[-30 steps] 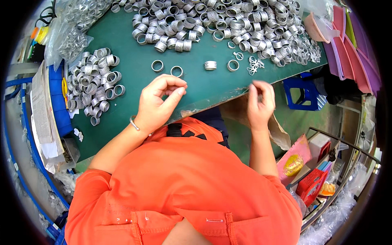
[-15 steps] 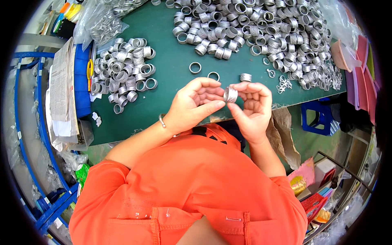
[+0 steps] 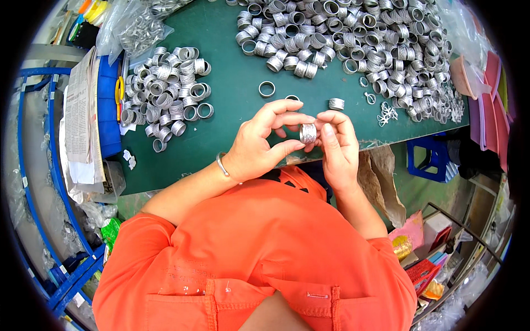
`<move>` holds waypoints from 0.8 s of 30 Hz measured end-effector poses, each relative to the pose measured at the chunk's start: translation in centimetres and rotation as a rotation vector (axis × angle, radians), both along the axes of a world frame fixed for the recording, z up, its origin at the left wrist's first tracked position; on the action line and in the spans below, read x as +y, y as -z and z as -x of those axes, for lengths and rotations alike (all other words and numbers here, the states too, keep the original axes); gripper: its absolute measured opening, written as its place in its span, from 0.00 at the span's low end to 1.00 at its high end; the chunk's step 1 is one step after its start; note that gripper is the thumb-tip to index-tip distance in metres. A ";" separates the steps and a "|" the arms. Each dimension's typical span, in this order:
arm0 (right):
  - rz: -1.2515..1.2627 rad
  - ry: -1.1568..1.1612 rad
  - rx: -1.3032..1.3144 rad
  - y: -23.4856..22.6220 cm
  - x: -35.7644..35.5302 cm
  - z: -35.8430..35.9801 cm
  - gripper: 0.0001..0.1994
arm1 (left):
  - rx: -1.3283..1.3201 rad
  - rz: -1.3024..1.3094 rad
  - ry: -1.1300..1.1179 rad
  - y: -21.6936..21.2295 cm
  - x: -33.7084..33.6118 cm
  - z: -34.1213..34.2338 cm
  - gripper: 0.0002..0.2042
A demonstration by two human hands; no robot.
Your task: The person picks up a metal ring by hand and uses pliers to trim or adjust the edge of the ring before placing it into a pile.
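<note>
A wide silver ring [image 3: 308, 133] with a patterned band is held just off the near edge of the green table. My left hand [image 3: 264, 131] pinches it from the left, thumb below and index finger above. On its other side my right hand [image 3: 341, 148] is closed around it, fingertips behind the band and thumb raised along its right. Just beyond my fingers lie a thin ring [image 3: 266, 89], another ring [image 3: 292, 98] partly hidden by my left hand, and a wide ring [image 3: 336, 103].
A small heap of rings [image 3: 171, 91] lies at the left of the green table [image 3: 221, 71], and a much larger heap [image 3: 353, 38] at the far right. Small silver scraps [image 3: 386, 114] sit by it. Blue bin [image 3: 109, 105] at left; blue stool [image 3: 429, 159] below the right edge.
The ring has turned so its patterned band faces up more. My right thumb has lifted and the right fingers have closed in; my left index finger now arches over the ring.
</note>
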State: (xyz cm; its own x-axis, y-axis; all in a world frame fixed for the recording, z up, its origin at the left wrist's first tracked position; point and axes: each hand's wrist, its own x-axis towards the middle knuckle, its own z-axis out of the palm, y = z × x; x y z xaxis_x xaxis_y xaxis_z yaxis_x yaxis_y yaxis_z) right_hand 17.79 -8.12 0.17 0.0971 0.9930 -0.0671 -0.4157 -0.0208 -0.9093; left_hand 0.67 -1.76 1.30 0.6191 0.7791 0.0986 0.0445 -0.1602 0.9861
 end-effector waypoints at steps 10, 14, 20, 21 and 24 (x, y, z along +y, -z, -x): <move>-0.265 0.593 -0.869 1.9 -3.9 -6.6 0.15 | 0.004 0.013 -0.183 0.0 0.1 0.5 0.21; 0.180 0.643 -1.105 6.3 -10.1 -13.2 0.12 | -0.003 0.065 -0.176 0.3 0.4 0.6 0.18; 0.195 0.716 -1.221 5.9 -9.3 -12.3 0.07 | 0.026 0.033 -0.140 0.5 0.2 0.1 0.16; -0.012 0.681 -1.289 4.8 -7.4 -11.4 0.05 | 0.034 0.024 -0.142 0.4 0.0 0.2 0.16; -0.099 0.457 -1.229 1.1 -1.7 -7.2 0.06 | 0.048 0.046 -0.120 0.1 -0.1 0.1 0.15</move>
State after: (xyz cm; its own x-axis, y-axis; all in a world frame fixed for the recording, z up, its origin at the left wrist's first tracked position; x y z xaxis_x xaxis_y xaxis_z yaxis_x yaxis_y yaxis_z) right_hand 25.00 -9.79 -0.93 0.3683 0.8501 0.3765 0.7274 -0.0113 -0.6862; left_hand 0.62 -1.83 1.19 0.5246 0.8507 0.0336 0.1083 -0.1057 0.9885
